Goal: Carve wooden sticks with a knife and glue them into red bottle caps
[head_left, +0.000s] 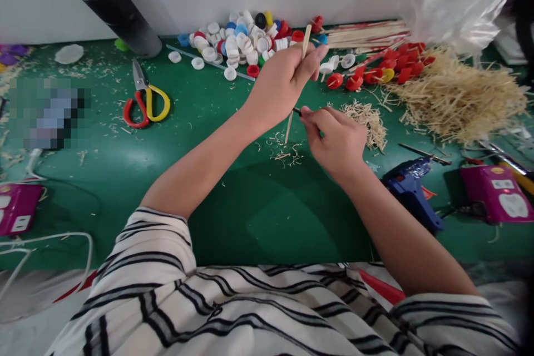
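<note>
My left hand is closed around a thin wooden stick. The stick's upper end rises above my fingers and its lower end points down over the green table. Just below it, my right hand grips a slim dark tool. Only the tool's tip shows, close against the stick; the rest is hidden in my fingers, so its kind is unclear. Small curled wood shavings lie scattered beneath the stick's lower end. A denser heap of shavings sits right behind my right hand.
Bottle caps are piled along the wall beside a bundle of sticks and red caps. A large shavings heap, blue glue gun and purple power socket occupy the right. Scissors and a black bottle stand left.
</note>
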{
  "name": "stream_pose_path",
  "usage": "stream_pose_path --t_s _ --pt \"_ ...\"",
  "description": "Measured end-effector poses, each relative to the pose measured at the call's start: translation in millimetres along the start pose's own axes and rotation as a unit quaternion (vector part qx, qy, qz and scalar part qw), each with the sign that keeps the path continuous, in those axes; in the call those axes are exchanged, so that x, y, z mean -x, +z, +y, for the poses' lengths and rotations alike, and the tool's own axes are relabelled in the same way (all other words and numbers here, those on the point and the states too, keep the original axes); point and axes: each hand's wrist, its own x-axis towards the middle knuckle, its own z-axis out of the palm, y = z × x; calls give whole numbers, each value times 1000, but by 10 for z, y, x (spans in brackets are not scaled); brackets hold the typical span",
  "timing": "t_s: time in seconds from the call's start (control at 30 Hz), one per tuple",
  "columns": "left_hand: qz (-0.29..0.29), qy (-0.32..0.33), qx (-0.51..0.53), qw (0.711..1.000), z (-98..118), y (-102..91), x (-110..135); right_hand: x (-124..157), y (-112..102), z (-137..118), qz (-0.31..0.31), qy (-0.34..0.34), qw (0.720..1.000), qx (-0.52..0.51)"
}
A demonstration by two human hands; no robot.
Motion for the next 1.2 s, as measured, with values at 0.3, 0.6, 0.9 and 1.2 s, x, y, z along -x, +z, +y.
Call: stream_pose_path --t_s 0.3,0.6,0.9,1.2 --pt "-12 7 22 1000 -105 -42 -31 10 -25 51 -23 13 999 -23" --pt "20 1 16 1000 -220 -73 -86 255 90 192 -115 -31 993 16" --pt "-5 23 -79 997 -124 -132 -76 341 73 221 -176 -69 980 60" --pt "-2 61 -65 996 -143 -60 -99 133 52 157 -62 -29 998 5"
